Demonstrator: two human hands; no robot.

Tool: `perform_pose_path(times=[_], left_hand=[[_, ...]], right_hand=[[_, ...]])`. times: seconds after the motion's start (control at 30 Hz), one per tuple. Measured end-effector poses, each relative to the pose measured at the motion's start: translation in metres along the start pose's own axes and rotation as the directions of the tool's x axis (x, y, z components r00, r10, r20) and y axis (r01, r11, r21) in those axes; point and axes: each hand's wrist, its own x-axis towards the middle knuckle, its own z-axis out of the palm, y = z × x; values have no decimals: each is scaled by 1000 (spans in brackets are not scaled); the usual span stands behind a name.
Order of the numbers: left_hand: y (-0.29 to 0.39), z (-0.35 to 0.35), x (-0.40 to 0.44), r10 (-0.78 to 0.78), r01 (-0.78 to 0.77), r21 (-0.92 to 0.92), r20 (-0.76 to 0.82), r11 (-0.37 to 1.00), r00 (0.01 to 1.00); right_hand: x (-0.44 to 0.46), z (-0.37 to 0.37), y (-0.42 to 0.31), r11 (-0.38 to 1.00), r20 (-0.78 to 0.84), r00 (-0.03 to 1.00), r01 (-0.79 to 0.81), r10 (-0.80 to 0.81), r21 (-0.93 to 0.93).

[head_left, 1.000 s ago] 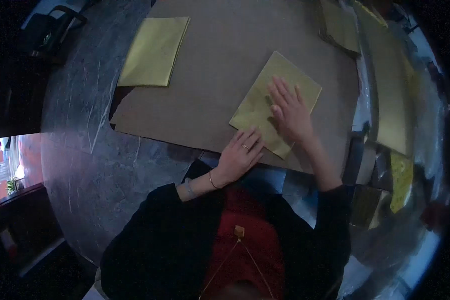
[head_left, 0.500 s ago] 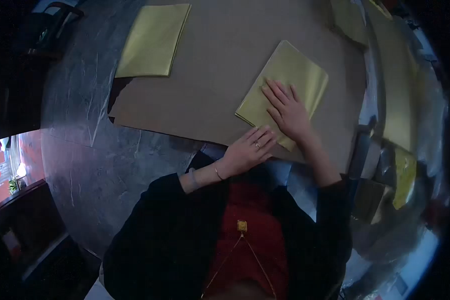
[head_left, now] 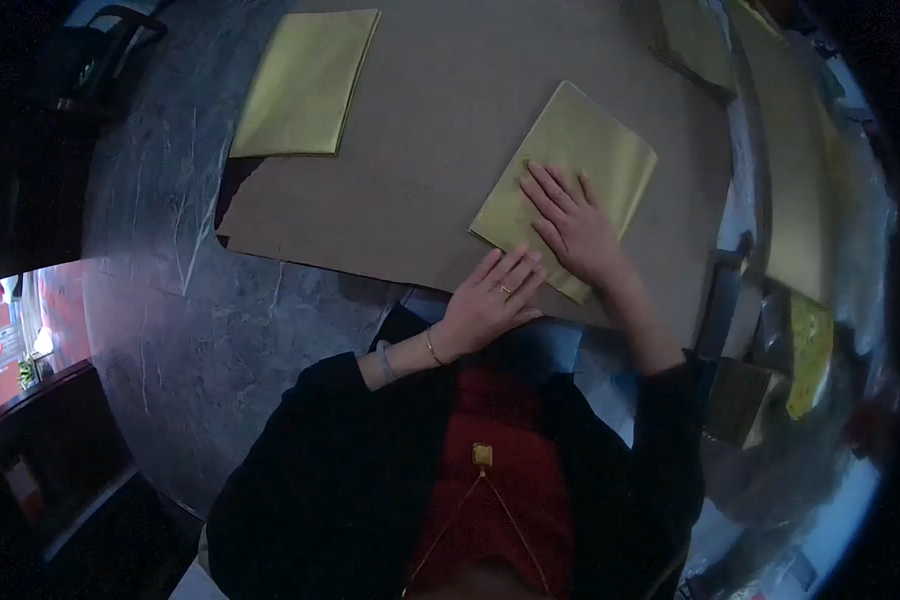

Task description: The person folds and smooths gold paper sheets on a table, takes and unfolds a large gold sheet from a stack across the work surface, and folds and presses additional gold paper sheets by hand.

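A stack of gold-coloured paper sheets (head_left: 590,130) lies tilted on a brown cardboard sheet (head_left: 410,180). My right hand (head_left: 578,232) rests flat on the stack, palm down, with the fingers stretched out. At the stack's near edge is my left hand (head_left: 490,302), its fingers extended and slightly apart, the tips touching or just over the paper's edge. Neither hand grips anything that I can see. Farther left, a second stack of gold paper (head_left: 305,85) lies across the cardboard's left edge.
The cardboard covers part of a grey marbled surface (head_left: 180,230). More gold paper (head_left: 795,180) lies along the right side, near a brown cardboard box (head_left: 740,400) and a yellow packet (head_left: 808,350). A dark chair-like object (head_left: 110,50) stands at upper left.
The fingers of my left hand have lifted and spread a little, shifting slightly toward the far left. My right hand has moved slightly left on the paper. Both stacks stay in place.
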Motion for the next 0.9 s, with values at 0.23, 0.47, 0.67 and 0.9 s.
perform_pose_path(times=[0.23,0.47,0.67,0.9], left_hand=[[-8,-13,-2,-225,225,48,-9,973,974],[-10,-9,-5,-182,186,81,-59,979,982],[-9,-10,-4,-179,187,92,-86,978,980],[-10,-8,-5,-192,200,71,-103,977,976]], right_hand=[[0,1,0,999,-30,1000,-3,4,34],[-2,2,1,997,-35,999,-23,25,73],[-2,3,1,998,-61,998,-5,9,66],[-2,3,1,996,-81,997,3,4,84]])
